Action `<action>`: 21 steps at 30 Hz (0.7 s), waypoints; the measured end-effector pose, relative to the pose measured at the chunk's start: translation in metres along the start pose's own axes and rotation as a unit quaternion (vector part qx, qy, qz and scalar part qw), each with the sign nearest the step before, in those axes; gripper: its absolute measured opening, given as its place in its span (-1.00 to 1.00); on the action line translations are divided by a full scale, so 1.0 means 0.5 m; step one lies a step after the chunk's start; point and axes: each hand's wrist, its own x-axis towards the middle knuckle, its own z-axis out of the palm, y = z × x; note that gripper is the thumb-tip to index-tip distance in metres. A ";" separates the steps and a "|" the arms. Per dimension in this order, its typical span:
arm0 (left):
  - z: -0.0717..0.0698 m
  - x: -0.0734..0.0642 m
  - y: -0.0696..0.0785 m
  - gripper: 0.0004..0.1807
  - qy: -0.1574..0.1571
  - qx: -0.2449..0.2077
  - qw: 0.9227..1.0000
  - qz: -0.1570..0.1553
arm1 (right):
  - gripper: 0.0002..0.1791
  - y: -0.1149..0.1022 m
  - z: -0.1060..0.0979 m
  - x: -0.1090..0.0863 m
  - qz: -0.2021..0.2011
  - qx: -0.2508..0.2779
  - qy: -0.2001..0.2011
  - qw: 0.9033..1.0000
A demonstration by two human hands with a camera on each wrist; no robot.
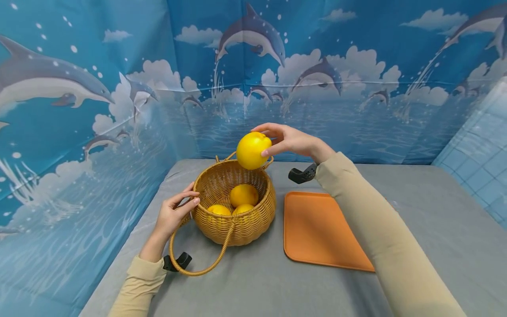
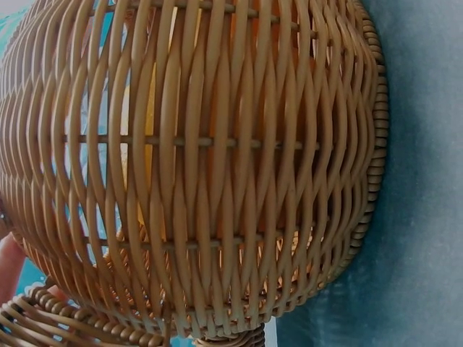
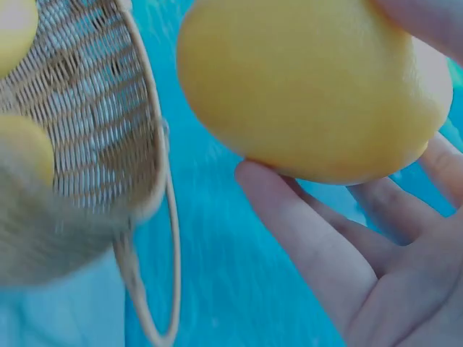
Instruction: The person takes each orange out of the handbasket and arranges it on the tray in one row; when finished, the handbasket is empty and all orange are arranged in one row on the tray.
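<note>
My right hand holds a yellow lemon above the far side of the wicker basket. In the right wrist view the same lemon sits between curled fingers, clear of the basket rim. Inside the basket lie more lemons, some partly hidden by the near wall. My left hand grips the rim at the basket's left side. The left wrist view is filled by the woven wall, with just a bit of finger at its left edge.
An orange tray lies right of the basket, partly covered by my right sleeve. One basket handle hangs down onto the grey tabletop in front. A blue dolphin-print curtain stands behind and to the left.
</note>
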 end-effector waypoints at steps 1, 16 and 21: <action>-0.001 0.001 0.000 -0.65 0.000 0.000 1.000 0.000 | -0.28 0.002 -0.009 -0.013 0.002 0.001 0.006 1.000; -0.002 0.002 0.000 -0.64 0.004 -0.004 1.000 0.003 | -0.29 0.120 -0.060 -0.150 0.073 -0.012 0.039 0.996; 0.001 0.003 0.001 -0.62 0.006 0.000 1.000 -0.001 | -0.29 0.175 -0.051 -0.168 0.117 -0.011 0.016 0.993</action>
